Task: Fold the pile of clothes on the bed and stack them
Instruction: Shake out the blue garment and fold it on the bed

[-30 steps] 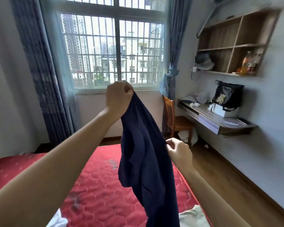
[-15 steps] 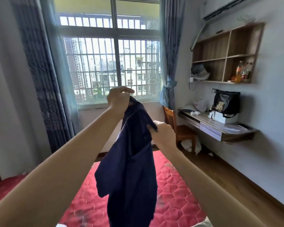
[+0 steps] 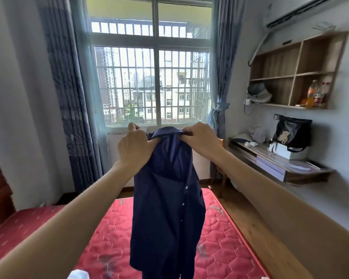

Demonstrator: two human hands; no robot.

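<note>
Head view. A dark navy button-front shirt [image 3: 167,198] hangs in the air above the red quilted mattress [image 3: 220,248], held up by its collar. The left hand [image 3: 134,147] pinches the collar at its left end with curled fingers; the right hand [image 3: 199,138] grips the collar at its right end, likewise curled round the cloth. The two hands are near each other, so the shirt droops in a narrow bunch, not spread flat. Its lower hem runs out of the bottom of the frame, over the mattress's near part.

Progress, as a judgement: this garment is at the shake-out stage, with no fold made in it yet. No finished stack is visible on the mattress. A scrap of white cloth [image 3: 78,274] shows at the near edge of the mattress, left of the shirt, and another pale scrap [image 3: 263,277] at the near right corner; whether these are folded or loose cannot be told. The bulk of the work appears to remain.

Containers: the wall shelf unit [image 3: 294,75] holds a bottle of orange liquid [image 3: 311,94] in its lower right compartment, with a second, blurred bottle just beside it, and a grey bundle [image 3: 258,93] in the lower left compartment; the upper compartments show nothing. A black bag [image 3: 292,131] stands on the desk [image 3: 280,162] against the wall; its contents are hidden.
</note>
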